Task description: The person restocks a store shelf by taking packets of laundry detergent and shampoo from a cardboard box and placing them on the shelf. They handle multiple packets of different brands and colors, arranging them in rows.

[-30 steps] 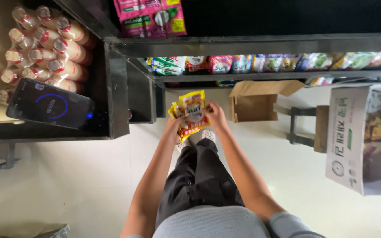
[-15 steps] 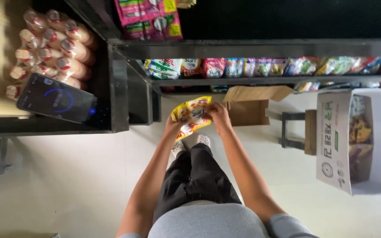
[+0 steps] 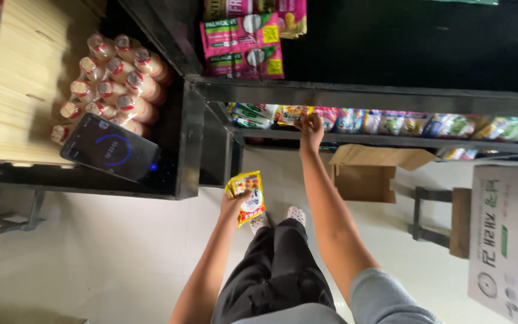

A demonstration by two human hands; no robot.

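My left hand (image 3: 234, 207) grips a small stack of yellow and red snack packets (image 3: 247, 194), held low in front of my legs. My right hand (image 3: 310, 127) is stretched up to the lower shelf rail (image 3: 391, 139), its fingers pinching a yellow packet (image 3: 291, 114) that sits among the row of colourful packets (image 3: 391, 123) on that shelf. Pink and green packets (image 3: 244, 51) lie on the shelf above.
A phone with a round timer on its screen (image 3: 110, 149) leans on the left shelf beside a pack of small bottles (image 3: 118, 81). An open cardboard box (image 3: 367, 174) and a wooden stool (image 3: 445, 216) stand on the pale floor. A printed carton (image 3: 505, 240) is at right.
Both hands held the packets together before. My right hand has left the stack and reached up to the shelf with one yellow packet, while the left hand stays low with the rest.
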